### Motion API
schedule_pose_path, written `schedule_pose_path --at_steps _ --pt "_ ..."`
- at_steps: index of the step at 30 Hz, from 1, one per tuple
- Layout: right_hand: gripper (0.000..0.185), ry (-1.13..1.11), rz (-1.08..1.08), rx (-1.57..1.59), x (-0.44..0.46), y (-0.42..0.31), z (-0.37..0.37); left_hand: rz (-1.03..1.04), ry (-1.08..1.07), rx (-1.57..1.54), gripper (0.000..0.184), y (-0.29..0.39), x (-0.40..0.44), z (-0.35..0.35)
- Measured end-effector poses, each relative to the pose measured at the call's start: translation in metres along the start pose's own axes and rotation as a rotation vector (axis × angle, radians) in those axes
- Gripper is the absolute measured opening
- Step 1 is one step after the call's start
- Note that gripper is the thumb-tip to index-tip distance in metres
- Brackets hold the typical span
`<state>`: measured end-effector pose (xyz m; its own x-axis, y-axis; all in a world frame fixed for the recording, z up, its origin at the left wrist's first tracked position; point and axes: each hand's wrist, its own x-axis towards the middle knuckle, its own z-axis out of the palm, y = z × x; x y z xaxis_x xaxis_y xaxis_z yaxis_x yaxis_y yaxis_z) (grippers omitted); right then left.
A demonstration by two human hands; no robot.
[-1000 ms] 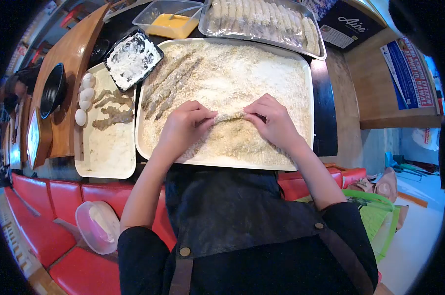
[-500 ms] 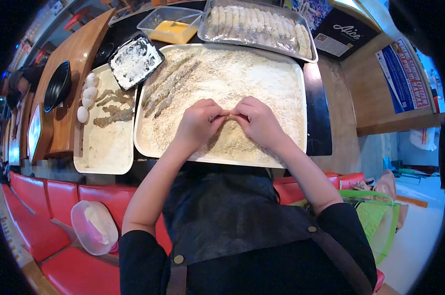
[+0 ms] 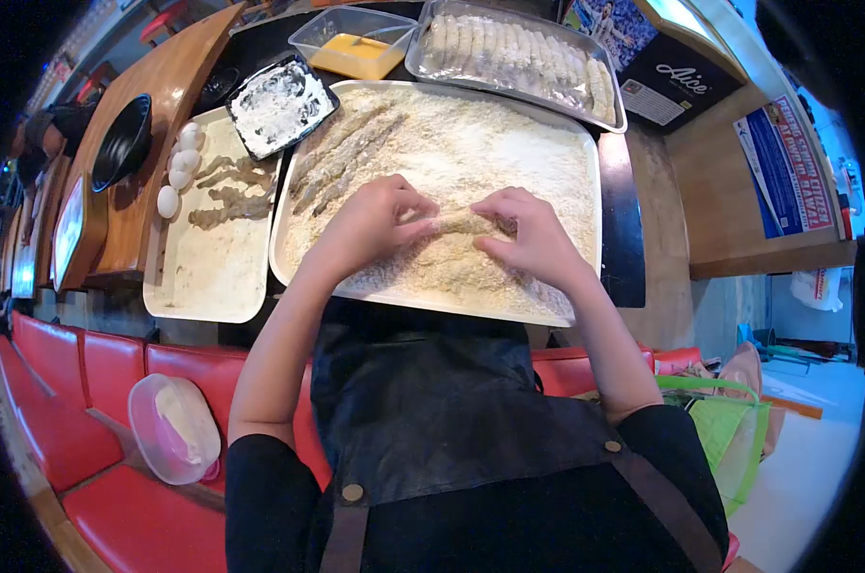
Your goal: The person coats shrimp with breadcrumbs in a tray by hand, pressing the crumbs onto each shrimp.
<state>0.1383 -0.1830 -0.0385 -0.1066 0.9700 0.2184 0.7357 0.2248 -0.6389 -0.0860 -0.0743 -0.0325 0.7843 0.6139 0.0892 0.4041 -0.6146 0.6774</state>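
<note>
A long crumb-coated shrimp (image 3: 463, 225) lies crosswise between my hands, over a large white tray (image 3: 277, 250) of pale breadcrumbs (image 3: 537, 153). My left hand (image 3: 373, 227) pinches its left end between thumb and fingers. At the other end, the thumb and curled fingers of my right hand (image 3: 537, 237) close around it, partly hiding it. Heaped crumbs (image 3: 461, 269) lie just below my hands. Several straightened shrimps (image 3: 348, 158), lightly dusted, rest side by side at the tray's upper left.
Left stands a cream tray (image 3: 203, 286) with eggs (image 3: 169, 201) and peeled shrimps (image 3: 232, 207). A black container of white flour (image 3: 281, 107), a clear tub of yellow liquid (image 3: 356, 55) and a tray of coated shrimps (image 3: 509, 53) stand behind. A black bowl (image 3: 122, 143) sits far left.
My hands have moved apart, from fingertips nearly meeting to holding opposite ends of the coated shrimp, which now shows between them. The camera view has shifted slightly.
</note>
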Motion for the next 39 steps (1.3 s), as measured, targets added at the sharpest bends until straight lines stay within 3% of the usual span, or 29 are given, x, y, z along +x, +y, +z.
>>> schedule_pose_path --at_steps 6,12,15,17,18,21,25,29,32,35,38,39 --pt "0.028 0.086 0.046 0.082 -0.007 0.012 0.014 0.177 0.139 -0.109 0.025 -0.002 0.001 0.033" --pt "0.028 0.079 0.003 0.029 -0.003 0.011 0.011 -0.010 0.021 -0.147 0.023 0.003 0.005 0.031" --pt "0.031 0.078 0.056 0.105 -0.002 0.002 0.002 0.041 0.127 -0.266 0.021 0.010 0.008 0.030" --pt "0.033 0.031 0.204 0.273 -0.002 -0.003 -0.006 -0.144 -0.104 -0.316 0.021 0.015 0.009 0.015" --pt "0.034 0.032 0.167 0.225 -0.002 -0.002 -0.008 -0.235 -0.223 -0.339 0.021 0.017 0.011 0.009" --pt "0.034 0.036 0.071 0.115 -0.001 0.003 -0.011 -0.062 -0.120 0.003 0.023 0.012 0.016 0.006" --pt "0.026 0.041 0.027 0.093 0.003 -0.001 -0.002 0.118 0.034 -0.067 0.022 0.016 0.014 0.022" --pt "0.015 0.005 0.081 0.089 0.004 0.001 0.007 0.047 0.081 -0.077 0.020 0.015 0.008 0.039" --pt "0.014 -0.005 0.023 0.059 0.005 0.010 0.012 0.136 0.183 -0.023 0.019 0.011 0.005 0.049" --pt "0.018 -0.171 0.179 0.076 0.009 -0.004 -0.006 -0.088 -0.096 -0.182 0.020 0.016 0.011 0.033" --pt "0.021 -0.142 0.000 0.002 0.008 -0.005 -0.014 0.074 -0.117 -0.171 0.018 0.008 0.014 0.024" --pt "0.022 -0.118 0.019 0.013 0.008 -0.007 -0.014 0.044 -0.087 -0.136 0.019 0.010 0.015 0.024"
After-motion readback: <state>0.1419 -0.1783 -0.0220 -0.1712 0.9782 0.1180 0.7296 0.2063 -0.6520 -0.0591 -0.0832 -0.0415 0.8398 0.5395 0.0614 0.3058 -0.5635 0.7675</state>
